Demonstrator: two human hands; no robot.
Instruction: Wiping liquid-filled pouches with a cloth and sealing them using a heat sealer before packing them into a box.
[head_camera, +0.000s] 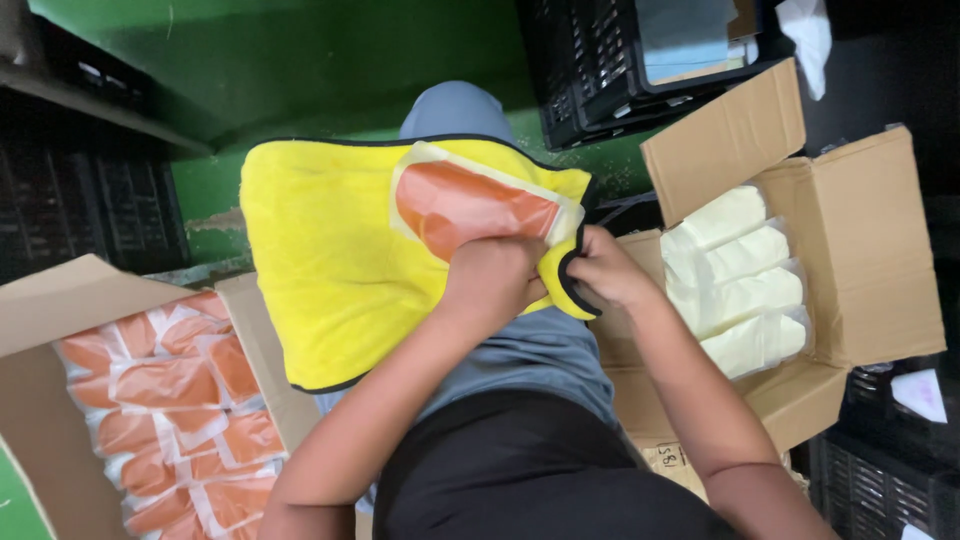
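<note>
The left hand (492, 283) grips an orange packet (470, 205) on the yellow cloth (330, 250) across the lap, long side slanting. The right hand (608, 270) pinches the cloth's dark corner.

- A cardboard box (60, 330) stands open at the lower left, packed with flat orange packets (170, 420) in clear wrapping.
- A second cardboard box (870, 240) stands open at the right, flaps spread, with a row of pale yellow packets (745, 290) lying side by side inside.
- A black plastic crate (600, 70) sits at the top, just beyond the right box.
- More black crates (90, 200) are stacked on the far left, and another (880, 480) shows at the lower right corner.
- The floor (300, 60) is green.
- A white crumpled sheet (808, 35) hangs at the top right.
</note>
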